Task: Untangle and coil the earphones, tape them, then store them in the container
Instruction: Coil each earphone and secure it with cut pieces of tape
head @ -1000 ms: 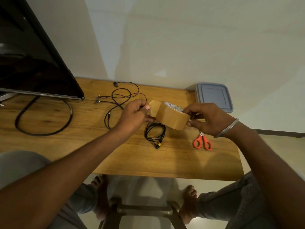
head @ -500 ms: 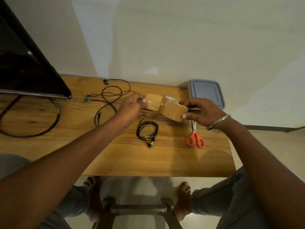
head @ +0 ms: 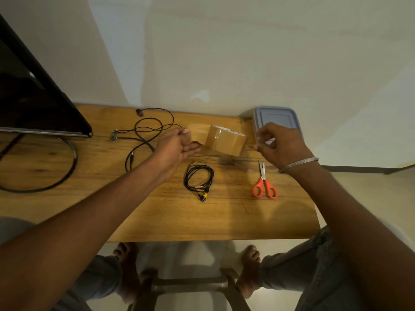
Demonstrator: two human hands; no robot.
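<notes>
Black cord shows the progress. Toward the back edge of the table (head: 224, 221), left of its middle, the loose earphones (head: 146, 131) sprawl in open loops, neither coiled nor taped.

Just right of them the left hand (head: 175, 147) is raised above the table. Its thumb and fingers are closed together, pinching the free end of the tape strip (head: 197, 131). Below it, near the table's middle, the coiled earphones (head: 198, 178) lie in a neat bundle, and no tape shows on them. I judge that the coiling of 1 set is done and its taping has only begun.

The strip runs to the brown tape roll (head: 224, 140), which is held in the air. The right hand (head: 280, 144) has curled fingers whose tips meet the roll's right rim. Blur hides whether they truly pinch it, so I cannot tell.

Orange-handled scissors (head: 265, 182) lie on the table toward the right edge, apart from both hands. The strip looks uncut.

At the back right corner the container (head: 258, 113) sits with its lid on. Cutting, wrapping, the 2nd set and storing are all left to do.
</notes>
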